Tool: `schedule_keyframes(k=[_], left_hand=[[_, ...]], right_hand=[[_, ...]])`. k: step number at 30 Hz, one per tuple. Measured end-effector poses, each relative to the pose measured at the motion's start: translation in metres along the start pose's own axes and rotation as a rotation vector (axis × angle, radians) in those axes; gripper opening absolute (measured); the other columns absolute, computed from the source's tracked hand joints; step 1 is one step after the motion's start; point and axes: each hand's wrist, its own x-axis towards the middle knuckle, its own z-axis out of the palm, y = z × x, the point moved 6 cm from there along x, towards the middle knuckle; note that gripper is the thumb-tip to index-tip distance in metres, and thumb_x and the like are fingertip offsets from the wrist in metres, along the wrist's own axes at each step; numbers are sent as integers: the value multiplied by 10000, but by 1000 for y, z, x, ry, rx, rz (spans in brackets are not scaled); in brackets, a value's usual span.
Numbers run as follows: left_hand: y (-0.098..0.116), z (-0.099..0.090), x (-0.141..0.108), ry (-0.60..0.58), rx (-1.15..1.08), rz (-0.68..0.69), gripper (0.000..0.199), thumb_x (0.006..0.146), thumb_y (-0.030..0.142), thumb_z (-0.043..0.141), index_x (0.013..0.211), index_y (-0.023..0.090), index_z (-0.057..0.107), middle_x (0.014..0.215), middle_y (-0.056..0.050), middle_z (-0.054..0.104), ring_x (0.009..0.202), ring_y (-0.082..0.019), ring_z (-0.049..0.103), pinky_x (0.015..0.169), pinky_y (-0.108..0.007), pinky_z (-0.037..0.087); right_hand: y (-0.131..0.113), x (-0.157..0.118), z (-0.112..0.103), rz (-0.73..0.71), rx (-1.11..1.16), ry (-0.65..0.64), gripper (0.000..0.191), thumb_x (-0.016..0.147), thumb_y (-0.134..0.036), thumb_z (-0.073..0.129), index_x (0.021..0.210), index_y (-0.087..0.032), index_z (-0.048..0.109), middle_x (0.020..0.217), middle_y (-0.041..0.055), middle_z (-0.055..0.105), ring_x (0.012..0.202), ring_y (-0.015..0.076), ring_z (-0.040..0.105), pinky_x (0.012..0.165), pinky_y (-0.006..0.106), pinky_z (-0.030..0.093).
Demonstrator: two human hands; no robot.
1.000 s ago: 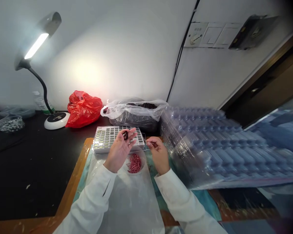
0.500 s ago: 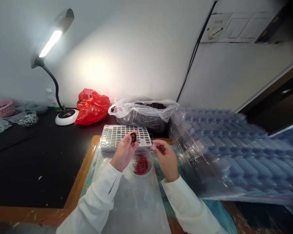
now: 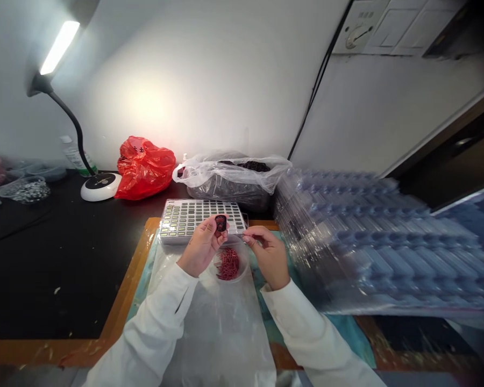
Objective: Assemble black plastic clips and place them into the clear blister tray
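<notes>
Between the thumb and fingers of my left hand [image 3: 201, 244] is a small black rounded case [image 3: 220, 222] with reddish parts inside, turned toward me. My right hand [image 3: 268, 255] is to its right, thumb and forefinger pinched together; whatever sits at the fingertips is too small to make out. Below and between both hands stands a clear round tub [image 3: 244, 267] holding a heap of short red wire-like pieces [image 3: 228, 264]. Behind my left hand lies a white tray [image 3: 176, 235] with rows of small rectangular parts, partly covered by the fingers.
Stacked clear plastic blister trays [image 3: 371, 236] fill the right side. A clear bag of dark parts [image 3: 229, 183] and a red plastic bag [image 3: 143, 169] stand along the wall. At the left is a lit desk lamp [image 3: 100, 185], with tubs of small parts [image 3: 30, 189] beyond it.
My right hand has come slightly closer to the black case, and the case's inner side now faces me more. The whole view has shifted a little.
</notes>
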Motion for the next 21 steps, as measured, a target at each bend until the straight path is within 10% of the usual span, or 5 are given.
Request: schedule_keyframes(k=[8,21], left_hand=[[-6,6,-3,-31,-42,-31,556,634,510,820,1027,149,665,748,-2,603,615,-64,542,564,-152,485],[-12,2,-2,97,-100,-38,547,576,504,850,933,143,646,756,7,606,577,-48,517,514,-135,459]], right_hand=[[-81,40,25,-218,-197,-221,99,835,-193,653,848,-245,736,837,3,710,764,154,629,740,294,483],[-65,38,36,-300,-377,-241,190,865,-118,600,881,-256,729,865,-17,730,832,170,641,758,299,478]])
